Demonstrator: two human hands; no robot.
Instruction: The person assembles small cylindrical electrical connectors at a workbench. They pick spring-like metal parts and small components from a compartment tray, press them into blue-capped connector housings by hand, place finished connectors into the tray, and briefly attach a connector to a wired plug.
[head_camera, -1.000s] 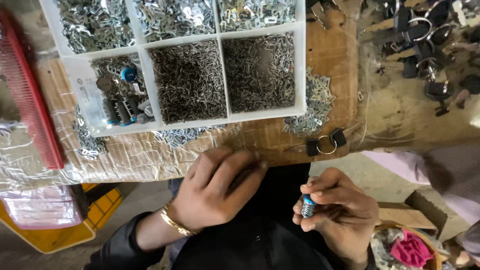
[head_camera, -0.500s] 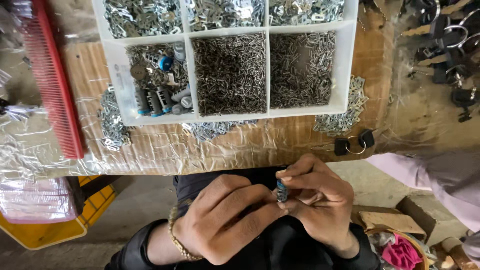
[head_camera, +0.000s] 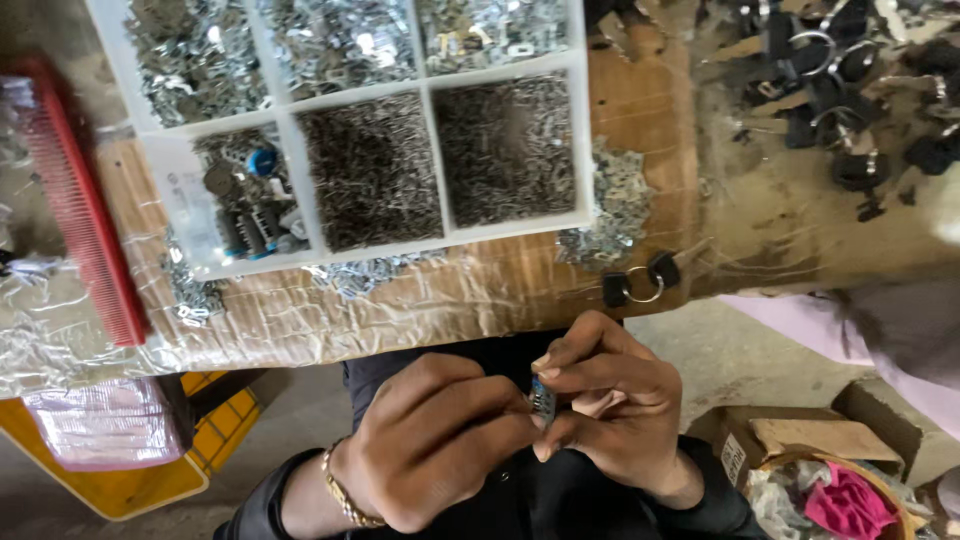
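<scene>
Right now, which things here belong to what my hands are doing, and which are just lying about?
In use:
left hand
right hand
small blue-and-silver part
white compartment tray

Lying about:
red comb
black ring piece
pink cloth
yellow crate

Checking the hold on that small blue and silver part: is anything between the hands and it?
Nothing visible. The right hand pinches the small blue and silver part directly with its fingertips, and the left hand presses against it from the other side. The white compartment tray sits apart, up on the table.
</scene>
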